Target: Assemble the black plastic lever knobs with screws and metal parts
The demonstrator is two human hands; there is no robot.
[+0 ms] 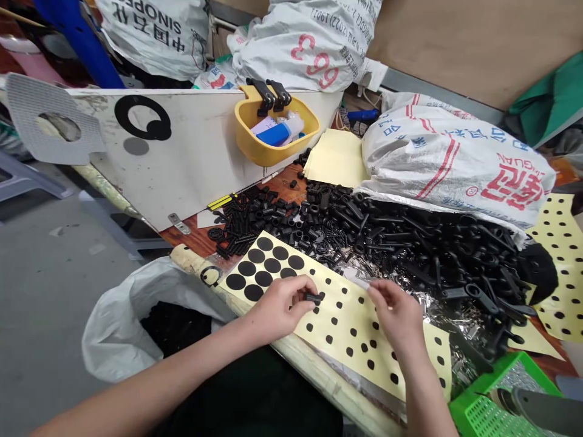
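Black plastic piece (312, 298), small and stubby, sits pinched between the thumb and fingertips of my left hand (279, 306), just above the yellow backing sheet (346, 331) that lies along the near edge of the table (314, 364). My left hand is curled closed on that piece, knuckles up, its heel resting on the sheet's left part beside the large black discs (266, 267). My right hand (396, 312) hovers just to the right, fingers drawn together over the sheet's upper edge; I cannot tell whether anything is held in them. The two hands are near each other but apart, with a strip of small black dots (346, 328) between and below them.

Room is tight. Directly behind the sheet a heap of black plastic parts (387, 237) crowds right up to its far edge, and crinkled silver foil (449, 315) shows under the heap to the right. A white woven sack (455, 161) lies on the heap's far side. To the right, a second dotted yellow sheet (558, 267) and a green basket (496, 397) close off that corner. On the left, a white panel (191, 152) stands on edge with a yellow tub (268, 142) clipped to it. Below the table's near-left edge hangs an open white bag (118, 321) with dark parts inside; the floor left of it is the only open side.
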